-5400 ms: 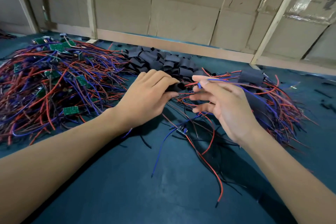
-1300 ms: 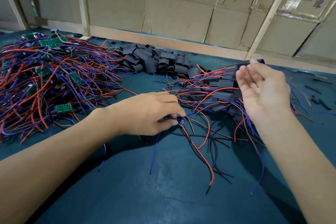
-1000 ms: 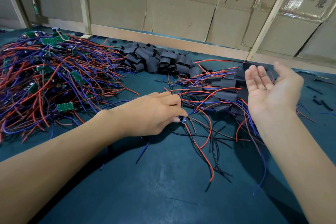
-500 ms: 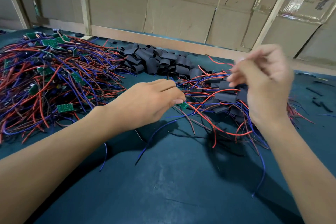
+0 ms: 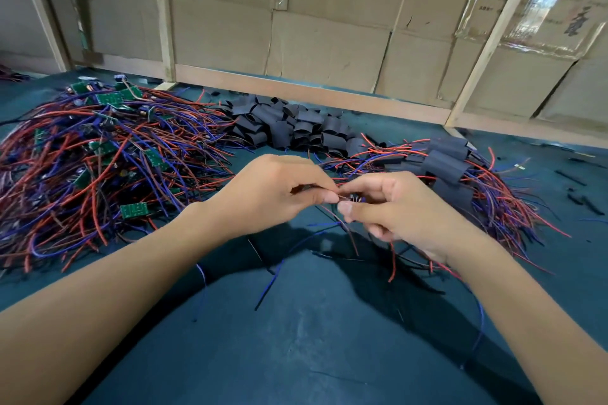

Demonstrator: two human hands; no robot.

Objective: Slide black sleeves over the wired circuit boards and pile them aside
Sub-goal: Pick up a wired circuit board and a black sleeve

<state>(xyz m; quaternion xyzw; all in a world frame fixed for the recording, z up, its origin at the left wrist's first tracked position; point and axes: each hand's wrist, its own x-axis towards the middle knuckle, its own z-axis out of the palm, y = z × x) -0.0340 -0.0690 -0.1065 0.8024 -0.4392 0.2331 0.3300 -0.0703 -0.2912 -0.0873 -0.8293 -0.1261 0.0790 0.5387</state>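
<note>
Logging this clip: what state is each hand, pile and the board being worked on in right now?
Left hand: pinching wires.
Right hand: gripping the board.
Circuit board: held between hands, unsleeved.
Unsleeved pile: tangled, left.
Loose black sleeves: heaped behind.
Sleeved pile: stacked, right.

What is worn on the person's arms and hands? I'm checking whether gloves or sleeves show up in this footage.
Nothing is worn that the head view shows. The left hand and right hand are bare, with no gloves, rings or tape visible. Both forearms are bare to the frame's edge: no sleeve, cuff, watch or wrist strap appears. Fingernails look short and unpainted.
</note>
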